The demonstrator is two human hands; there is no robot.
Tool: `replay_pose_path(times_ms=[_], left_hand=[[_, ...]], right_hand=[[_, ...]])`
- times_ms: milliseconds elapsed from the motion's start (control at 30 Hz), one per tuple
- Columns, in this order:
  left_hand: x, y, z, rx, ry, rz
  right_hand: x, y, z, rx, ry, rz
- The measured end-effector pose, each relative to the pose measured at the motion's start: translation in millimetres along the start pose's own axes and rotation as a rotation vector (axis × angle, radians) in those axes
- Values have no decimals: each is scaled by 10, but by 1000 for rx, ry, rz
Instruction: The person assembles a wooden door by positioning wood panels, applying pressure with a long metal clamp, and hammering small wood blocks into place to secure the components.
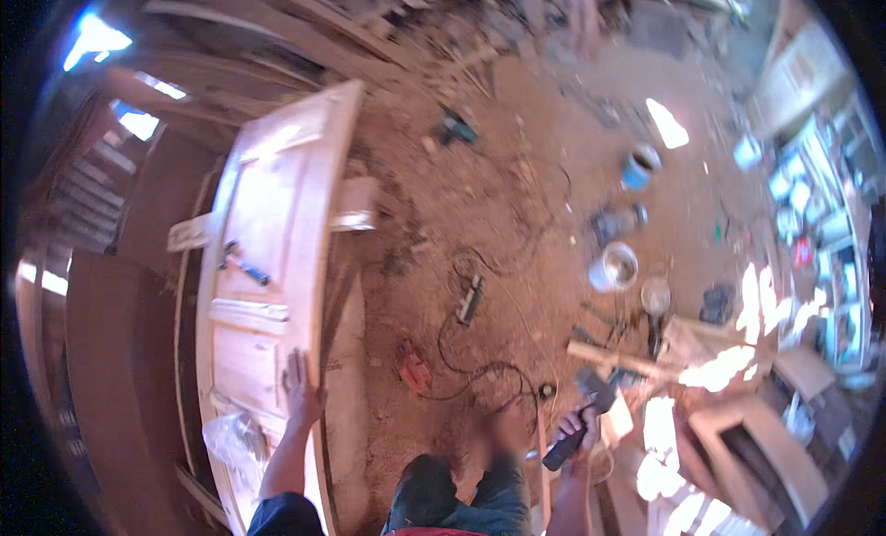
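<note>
A pale wooden panelled door (pixel 263 195) lies at my left, raised off the ground. My left hand (pixel 303 390) rests on its right edge, fingers stretched out over the wood and holding nothing. On the door are a hammer (pixel 245 264) with a blue handle and a clear plastic bag (pixel 235 448) near my left forearm. My right hand (pixel 576 425) is closed round the dark handle of a mallet (pixel 594 388). The mallet's blocky dark head points up and away from me, well apart from the door.
A power strip (pixel 470 301) and looping black cables lie on the dirt floor, with a red tool (pixel 413 368) close by. Several buckets, including a white bucket (pixel 614 267), stand to the right. Wood offcuts and a wooden frame (pixel 766 453) crowd the lower right.
</note>
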State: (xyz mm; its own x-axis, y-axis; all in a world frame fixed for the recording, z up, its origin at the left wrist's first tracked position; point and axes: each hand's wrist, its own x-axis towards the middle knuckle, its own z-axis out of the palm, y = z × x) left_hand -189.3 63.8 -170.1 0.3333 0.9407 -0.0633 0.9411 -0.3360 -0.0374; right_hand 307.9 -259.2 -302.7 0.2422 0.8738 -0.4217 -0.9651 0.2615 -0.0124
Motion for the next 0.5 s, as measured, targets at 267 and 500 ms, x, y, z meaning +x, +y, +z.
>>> replay_pose_path(times_ms=[267,500], left_hand=[[-378,725,-114,-555,3,222],[-3965,639,372,-1071,-172,53]], right_hand=[[-457,627,57,-1105,487,597],[-726,1988,791,-1546,218,884]])
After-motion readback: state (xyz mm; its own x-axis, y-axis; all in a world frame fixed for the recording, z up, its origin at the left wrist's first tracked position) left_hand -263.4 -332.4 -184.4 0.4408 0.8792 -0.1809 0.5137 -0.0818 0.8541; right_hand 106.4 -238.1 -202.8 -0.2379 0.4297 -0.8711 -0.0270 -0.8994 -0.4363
